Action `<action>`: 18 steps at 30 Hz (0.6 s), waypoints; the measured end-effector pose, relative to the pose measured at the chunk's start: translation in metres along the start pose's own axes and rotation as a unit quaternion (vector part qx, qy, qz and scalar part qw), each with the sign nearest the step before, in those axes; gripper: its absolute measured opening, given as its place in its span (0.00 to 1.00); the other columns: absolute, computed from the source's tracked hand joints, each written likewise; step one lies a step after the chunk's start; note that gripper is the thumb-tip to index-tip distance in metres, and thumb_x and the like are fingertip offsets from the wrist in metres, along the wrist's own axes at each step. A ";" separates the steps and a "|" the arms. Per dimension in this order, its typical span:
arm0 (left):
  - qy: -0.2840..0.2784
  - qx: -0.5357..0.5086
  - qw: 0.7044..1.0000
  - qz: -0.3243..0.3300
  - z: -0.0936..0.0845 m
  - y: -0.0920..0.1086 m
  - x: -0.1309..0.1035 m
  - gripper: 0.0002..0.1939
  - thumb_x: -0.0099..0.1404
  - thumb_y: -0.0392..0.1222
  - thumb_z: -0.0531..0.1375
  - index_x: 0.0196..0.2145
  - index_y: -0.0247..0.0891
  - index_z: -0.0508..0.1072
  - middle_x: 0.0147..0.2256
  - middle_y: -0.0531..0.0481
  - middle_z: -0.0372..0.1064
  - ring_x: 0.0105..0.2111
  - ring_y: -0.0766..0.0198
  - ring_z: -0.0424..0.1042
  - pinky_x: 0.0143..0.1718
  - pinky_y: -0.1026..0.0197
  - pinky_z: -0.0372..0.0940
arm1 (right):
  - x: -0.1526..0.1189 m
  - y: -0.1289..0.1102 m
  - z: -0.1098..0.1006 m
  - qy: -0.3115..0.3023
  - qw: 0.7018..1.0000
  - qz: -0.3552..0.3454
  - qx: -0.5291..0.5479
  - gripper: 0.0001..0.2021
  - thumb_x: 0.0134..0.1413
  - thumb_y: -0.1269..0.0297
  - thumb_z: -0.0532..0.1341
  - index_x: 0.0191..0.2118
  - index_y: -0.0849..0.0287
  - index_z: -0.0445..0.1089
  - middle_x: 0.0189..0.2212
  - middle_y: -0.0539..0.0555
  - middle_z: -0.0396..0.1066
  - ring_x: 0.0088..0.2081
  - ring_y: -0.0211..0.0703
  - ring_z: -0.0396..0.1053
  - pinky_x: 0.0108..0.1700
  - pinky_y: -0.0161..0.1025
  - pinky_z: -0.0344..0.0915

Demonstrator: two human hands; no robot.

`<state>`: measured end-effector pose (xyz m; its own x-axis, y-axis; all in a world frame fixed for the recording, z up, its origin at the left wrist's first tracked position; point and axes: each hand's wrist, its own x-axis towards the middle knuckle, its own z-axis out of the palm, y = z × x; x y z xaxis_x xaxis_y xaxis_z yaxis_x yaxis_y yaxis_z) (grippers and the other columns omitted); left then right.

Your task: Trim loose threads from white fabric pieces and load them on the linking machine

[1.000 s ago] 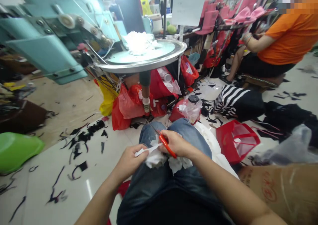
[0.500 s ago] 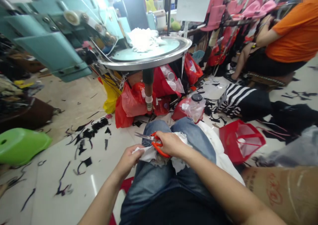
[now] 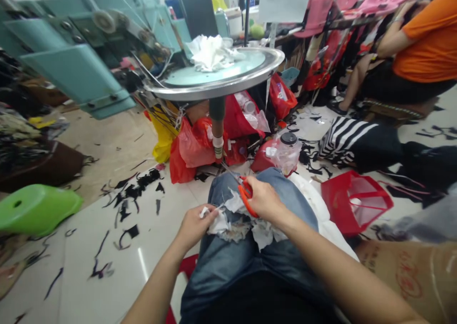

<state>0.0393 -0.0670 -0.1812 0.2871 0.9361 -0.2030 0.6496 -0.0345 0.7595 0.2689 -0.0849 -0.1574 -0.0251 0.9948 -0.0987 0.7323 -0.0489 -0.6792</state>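
Note:
Over my lap, my right hand (image 3: 264, 201) grips orange-handled scissors (image 3: 246, 197), whose blades point up and to the left, away from me. My left hand (image 3: 198, 223) pinches the edge of a piece of white fabric (image 3: 218, 223) on the left thigh. More white fabric (image 3: 263, 232) lies bunched across the jeans (image 3: 228, 262), below the right hand. A frayed, beige-looking edge (image 3: 235, 231) shows between the pieces. Whether the blades are apart is blurred.
Ahead stands a teal machine (image 3: 82, 71) beside a round metal-rimmed table (image 3: 257, 78) bearing a white fabric pile (image 3: 210, 52). Red bags (image 3: 194, 147) sit beneath. Black scraps (image 3: 139, 186) litter the floor. A green stool (image 3: 39, 209) is left; a carton (image 3: 410, 276) and an orange-shirted person (image 3: 428, 43) are right.
The scissors have swung from pointing left to pointing up and away, and my right hand has moved slightly right, off the fabric near my left hand. The view has shifted a little.

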 end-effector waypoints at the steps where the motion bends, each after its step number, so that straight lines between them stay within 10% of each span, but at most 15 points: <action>1: -0.003 -0.004 1.000 0.009 -0.001 0.002 -0.001 0.18 0.61 0.54 0.59 0.33 0.36 0.78 0.27 0.49 0.76 0.27 0.60 0.72 0.30 0.62 0.64 | 0.000 -0.002 0.000 -0.020 0.999 -0.023 0.019 0.12 0.57 0.62 0.59 0.45 0.58 0.67 0.35 0.55 0.75 0.34 0.44 0.70 0.32 0.35 0.56; 6: 0.001 0.011 0.998 0.060 -0.003 0.013 -0.003 0.16 0.64 0.52 0.58 0.38 0.39 0.79 0.37 0.48 0.80 0.38 0.57 0.77 0.41 0.60 0.68 | 0.019 -0.011 0.012 -0.100 0.987 -0.097 0.076 0.11 0.43 0.65 0.67 0.35 0.57 0.68 0.28 0.46 0.71 0.29 0.37 0.67 0.29 0.31 0.56; 13: 0.064 0.186 0.976 0.097 -0.013 0.005 -0.011 0.15 0.66 0.52 0.56 0.39 0.44 0.80 0.39 0.52 0.80 0.40 0.57 0.78 0.43 0.60 0.67 | 0.003 -0.005 0.004 0.008 0.989 0.016 0.144 0.12 0.52 0.55 0.63 0.35 0.58 0.64 0.28 0.51 0.67 0.31 0.42 0.66 0.32 0.37 0.59; 18: 0.112 0.192 0.972 0.080 -0.012 0.006 -0.021 0.13 0.66 0.50 0.58 0.37 0.43 0.80 0.35 0.53 0.80 0.35 0.59 0.78 0.38 0.61 0.67 | -0.068 0.006 0.019 -0.258 0.833 0.109 0.477 0.27 0.54 0.35 0.55 0.32 0.58 0.66 0.23 0.48 0.65 0.22 0.37 0.65 0.27 0.36 0.63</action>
<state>0.0289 -0.0826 -0.1649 0.2744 0.9590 0.0707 0.8362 -0.2743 0.4748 0.2617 -0.1542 -0.1689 -0.4314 0.7943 -0.4278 -0.1110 -0.5174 -0.8485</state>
